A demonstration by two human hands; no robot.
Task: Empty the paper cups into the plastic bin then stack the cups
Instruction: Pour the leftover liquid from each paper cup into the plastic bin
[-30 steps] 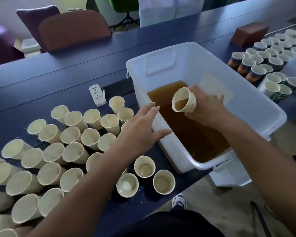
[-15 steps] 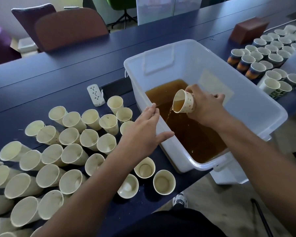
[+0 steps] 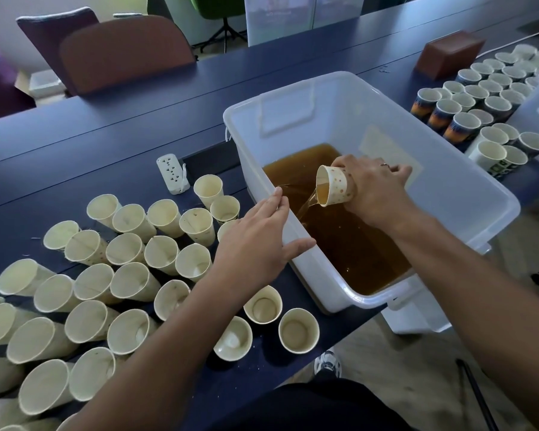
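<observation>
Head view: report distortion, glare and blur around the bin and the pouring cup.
Head view: wide-angle bending leans the paper cups outward at left; daylight leaves a soft sheen on the plastic bin wall; the tilted cup in the right hand stays sharp, its stream slightly smeared.

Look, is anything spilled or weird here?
No spill shows. The right hand tips a dotted cup and its brown liquid falls inside the plastic bin. One oddity: the bin's near corner overhangs the table edge.

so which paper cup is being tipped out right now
The dotted paper cup gripped by the right hand over the plastic bin, pouring brown liquid; all the others stand on the table.
</observation>
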